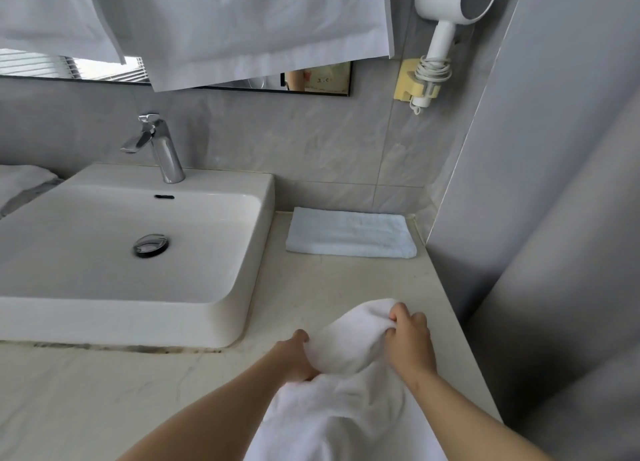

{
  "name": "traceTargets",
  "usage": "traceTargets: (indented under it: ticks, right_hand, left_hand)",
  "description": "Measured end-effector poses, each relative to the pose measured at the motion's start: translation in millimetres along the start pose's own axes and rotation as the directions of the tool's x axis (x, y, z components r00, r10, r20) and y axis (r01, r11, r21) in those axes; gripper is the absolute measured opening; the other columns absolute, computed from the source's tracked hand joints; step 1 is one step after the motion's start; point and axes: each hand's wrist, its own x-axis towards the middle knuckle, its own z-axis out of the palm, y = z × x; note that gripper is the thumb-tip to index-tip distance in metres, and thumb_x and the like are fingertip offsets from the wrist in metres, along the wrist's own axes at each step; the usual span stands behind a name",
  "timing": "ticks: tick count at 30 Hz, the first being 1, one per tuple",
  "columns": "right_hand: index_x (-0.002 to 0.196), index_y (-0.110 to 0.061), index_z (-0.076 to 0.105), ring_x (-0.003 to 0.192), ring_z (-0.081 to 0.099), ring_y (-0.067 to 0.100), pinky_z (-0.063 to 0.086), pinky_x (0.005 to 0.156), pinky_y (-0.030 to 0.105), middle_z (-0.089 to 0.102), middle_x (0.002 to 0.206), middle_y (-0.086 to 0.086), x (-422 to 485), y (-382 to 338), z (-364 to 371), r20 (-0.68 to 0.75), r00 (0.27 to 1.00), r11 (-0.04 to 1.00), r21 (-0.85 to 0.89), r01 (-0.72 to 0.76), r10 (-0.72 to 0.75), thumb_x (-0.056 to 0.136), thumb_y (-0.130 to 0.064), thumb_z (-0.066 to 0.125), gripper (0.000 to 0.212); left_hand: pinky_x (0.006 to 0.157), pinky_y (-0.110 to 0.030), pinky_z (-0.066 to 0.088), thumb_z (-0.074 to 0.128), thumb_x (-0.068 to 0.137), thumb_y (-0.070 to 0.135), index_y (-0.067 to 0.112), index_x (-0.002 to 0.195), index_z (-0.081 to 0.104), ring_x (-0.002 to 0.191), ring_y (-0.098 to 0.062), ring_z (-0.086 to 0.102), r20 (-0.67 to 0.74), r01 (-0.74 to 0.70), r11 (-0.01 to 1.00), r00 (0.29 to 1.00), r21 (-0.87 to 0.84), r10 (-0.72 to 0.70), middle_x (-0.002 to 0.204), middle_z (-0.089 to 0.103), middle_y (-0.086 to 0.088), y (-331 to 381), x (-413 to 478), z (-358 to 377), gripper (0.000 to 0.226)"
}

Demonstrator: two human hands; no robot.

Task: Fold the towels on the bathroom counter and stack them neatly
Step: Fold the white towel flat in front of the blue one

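Observation:
A loose white towel (346, 401) lies bunched on the beige counter (329, 287) near its front edge and trails down toward me. My left hand (294, 358) grips its left side. My right hand (408, 339) pinches the towel's far right edge, fingers curled into the cloth. A folded white towel (349, 233) lies flat at the back of the counter against the wall, apart from both hands.
A white basin (131, 238) with a chrome tap (159, 148) fills the left. A grey wall (536, 183) bounds the counter on the right. A hair dryer (446, 20) hangs above. White cloths (242, 27) cover the mirror. More white cloth (20, 183) lies at far left.

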Motion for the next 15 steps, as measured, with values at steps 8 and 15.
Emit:
traceTargets:
  ticks: [8, 15]
  right_hand:
    - [0.130, -0.019, 0.040, 0.099, 0.056, 0.026, 0.044, 0.078, 0.029, 0.059, 0.117, 0.009, 3.2, 12.2, 11.1, 0.230, 0.973, 0.980, -0.191, 0.053, -0.008, 0.095, -0.014, 0.037, 0.036]
    - [0.151, -0.032, 0.003, 0.146, 0.008, 0.021, 0.011, 0.115, 0.051, 0.006, 0.159, 0.000, 2.8, 8.7, 21.4, 0.462, 0.882, 0.906, -0.405, 0.120, 0.090, 0.093, -0.053, 0.042, 0.072]
  left_hand:
    - [0.085, -0.031, 0.045, 0.048, 0.091, 0.014, 0.012, 0.120, 0.044, 0.112, -0.027, 0.051, -0.241, 0.012, 0.993, 0.970, 0.118, 0.017, 0.122, 0.050, -0.008, 3.5, 12.1, 6.3, 0.030]
    - [0.097, -0.034, 0.038, 0.041, 0.095, 0.029, 0.022, 0.137, 0.036, 0.125, -0.027, 0.036, -0.294, -0.037, 0.980, 0.951, 0.194, 0.094, 0.135, 0.042, -0.003, 4.7, 23.5, 4.9, 0.043]
